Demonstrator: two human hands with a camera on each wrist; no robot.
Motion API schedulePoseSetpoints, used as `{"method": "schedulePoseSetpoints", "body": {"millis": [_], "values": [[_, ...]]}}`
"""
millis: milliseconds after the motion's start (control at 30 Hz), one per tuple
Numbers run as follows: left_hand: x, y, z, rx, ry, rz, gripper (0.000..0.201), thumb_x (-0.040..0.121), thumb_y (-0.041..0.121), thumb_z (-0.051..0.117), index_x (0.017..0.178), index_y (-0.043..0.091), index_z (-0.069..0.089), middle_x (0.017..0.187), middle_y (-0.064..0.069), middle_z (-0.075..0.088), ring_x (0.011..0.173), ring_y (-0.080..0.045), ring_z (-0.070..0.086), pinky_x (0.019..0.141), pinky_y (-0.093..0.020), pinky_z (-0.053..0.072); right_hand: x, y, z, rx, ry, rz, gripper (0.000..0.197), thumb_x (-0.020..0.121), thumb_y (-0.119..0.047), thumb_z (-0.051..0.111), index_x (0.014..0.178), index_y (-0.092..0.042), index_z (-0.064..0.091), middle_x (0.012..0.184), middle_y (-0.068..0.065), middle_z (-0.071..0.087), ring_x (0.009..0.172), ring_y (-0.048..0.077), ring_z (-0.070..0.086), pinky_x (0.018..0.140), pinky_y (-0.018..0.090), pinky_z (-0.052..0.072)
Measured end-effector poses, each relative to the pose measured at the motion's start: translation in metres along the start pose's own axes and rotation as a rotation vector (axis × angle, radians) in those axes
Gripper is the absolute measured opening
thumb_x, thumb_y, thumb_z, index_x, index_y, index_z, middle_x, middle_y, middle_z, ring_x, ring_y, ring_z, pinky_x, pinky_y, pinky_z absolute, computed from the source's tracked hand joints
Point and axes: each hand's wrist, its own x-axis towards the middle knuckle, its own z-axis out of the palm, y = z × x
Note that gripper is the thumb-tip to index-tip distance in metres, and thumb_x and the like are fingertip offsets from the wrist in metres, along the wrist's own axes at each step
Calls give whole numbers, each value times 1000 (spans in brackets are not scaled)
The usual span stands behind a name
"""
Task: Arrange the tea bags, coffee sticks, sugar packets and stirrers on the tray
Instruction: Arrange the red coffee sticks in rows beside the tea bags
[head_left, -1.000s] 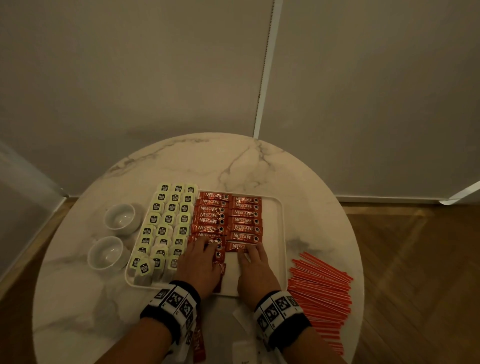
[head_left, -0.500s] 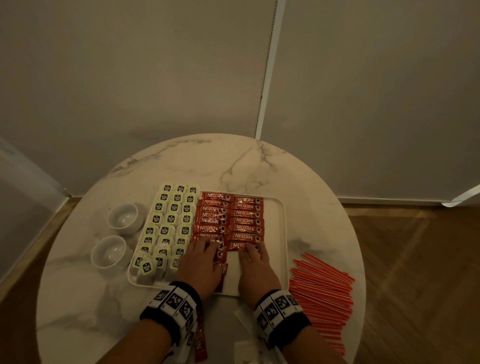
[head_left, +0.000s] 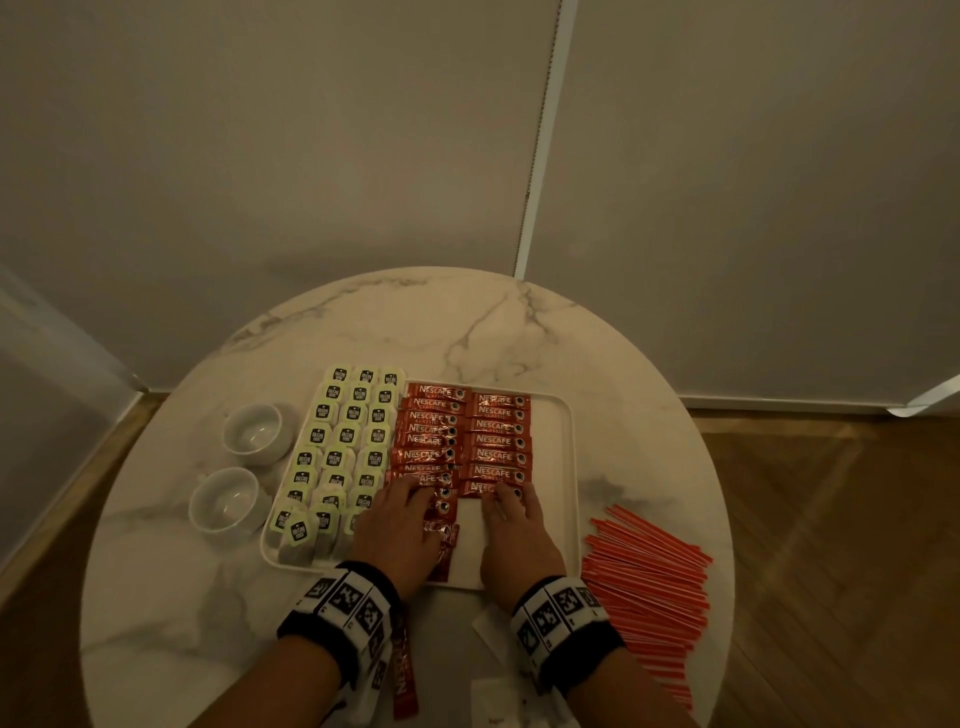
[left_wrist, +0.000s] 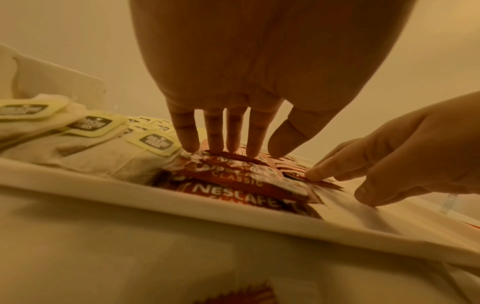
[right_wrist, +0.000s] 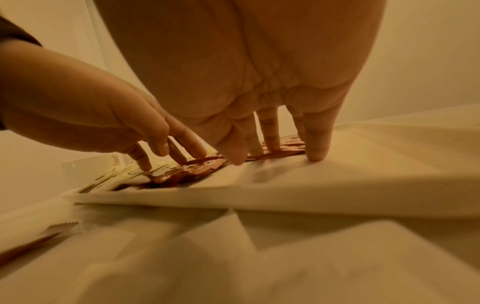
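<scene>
A white tray (head_left: 567, 467) lies on the round marble table (head_left: 467, 322). Rows of green-tagged tea bags (head_left: 343, 436) fill its left part. Two columns of red coffee sticks (head_left: 467, 436) fill the middle. My left hand (head_left: 402, 525) lies flat, straight fingers pressing on the near sticks of the left column (left_wrist: 233, 181). My right hand (head_left: 511, 525) presses with straight fingers on the nearest stick of the right column (right_wrist: 275, 153). Orange stirrers (head_left: 644, 587) lie in a heap on the table, right of the tray. White sugar packets (head_left: 493, 696) lie near my wrists.
Two white cups (head_left: 254, 431) (head_left: 226, 501) stand left of the tray. One loose coffee stick (head_left: 404, 670) lies on the table under my left wrist. The tray's right strip is bare. Walls stand close behind the table.
Both hands stay on the near coffee sticks, with only slight shifts of the fingers. The head view has drifted a little.
</scene>
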Motion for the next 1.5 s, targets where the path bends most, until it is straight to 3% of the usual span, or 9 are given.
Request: {"method": "schedulePoseSetpoints", "body": {"millis": [200, 333, 500, 733, 900, 1033, 1167, 1300, 1500], "values": [[-2, -5, -9, -17, 35, 10, 50, 90, 32, 50, 138, 23, 42, 144, 4, 35, 127, -18, 35, 102, -37, 40, -11, 0, -8, 185, 148, -36, 58, 94, -17, 43, 150, -17, 26, 157, 3, 16, 146, 28, 4, 119, 38, 16], [-13, -18, -26, -163, 54, 10, 26, 90, 26, 52, 113, 16, 58, 114, 0, 51, 104, -18, 50, 91, -35, 46, -26, -8, -12, 251, 296, -109, 34, 93, -23, 49, 126, -18, 56, 128, 0, 48, 122, 18, 38, 102, 27, 36], [-46, -45, -40, -126, -176, 88, 12, 93, 34, 51, 92, 24, 57, 94, 8, 59, 85, -8, 56, 83, -28, 49, -56, -49, -4, 246, -18, -129, 19, 94, -33, 47, 95, -17, 57, 91, 1, 57, 83, 17, 51, 76, 30, 45], [-76, -83, -35, 61, -394, -14, 14, 85, 41, 55, 84, 28, 50, 88, 8, 54, 80, -10, 53, 69, -23, 43, -74, -97, 34, 163, -175, 65, 45, 91, -36, 55, 128, -13, 44, 126, 9, 50, 115, 28, 53, 93, 37, 45], [-85, -87, -29, 65, -522, 29, 16, 84, 44, 58, 89, 30, 51, 88, 11, 53, 82, -8, 53, 70, -22, 40, -74, -117, 46, 168, -160, 118, 37, 92, -17, 53, 127, -9, 45, 129, 11, 43, 115, 29, 53, 93, 37, 46], [-86, -81, -28, 3, -576, 69, 31, 77, 44, 66, 103, 29, 58, 100, 10, 59, 91, -8, 57, 76, -21, 45, -75, -119, 44, 198, -171, 156, 33, 91, -22, 55, 122, -11, 51, 125, 9, 47, 112, 28, 54, 92, 36, 46], [-80, -70, -33, -270, -596, 104, 40, 76, 45, 69, 111, 28, 62, 104, 10, 66, 94, -6, 63, 89, -27, 51, -78, -103, 19, 767, -43, 216, 17, 85, -19, 62, 99, -17, 52, 89, 0, 62, 73, 15, 65, 61, 24, 53], [-70, -39, -46, -614, -419, 164, 12, 91, 12, 60, 97, 18, 69, 80, 3, 69, 66, 3, 63, 62, -13, 49, -77, -75, -4, 1462, 105, 237, 31, 85, 2, 59, 107, -12, 43, 87, 16, 67, 61, 27, 68, 55, 36, 56], [-32, -8, -52, -459, -379, 236, 12, 91, 19, 61, 86, 23, 70, 74, 5, 65, 67, -5, 58, 70, -24, 49, -67, -19, -29, 1450, 162, 207, 8, 86, 4, 62, 94, 2, 61, 84, 19, 67, 66, 26, 66, 61, 37, 57]]}}
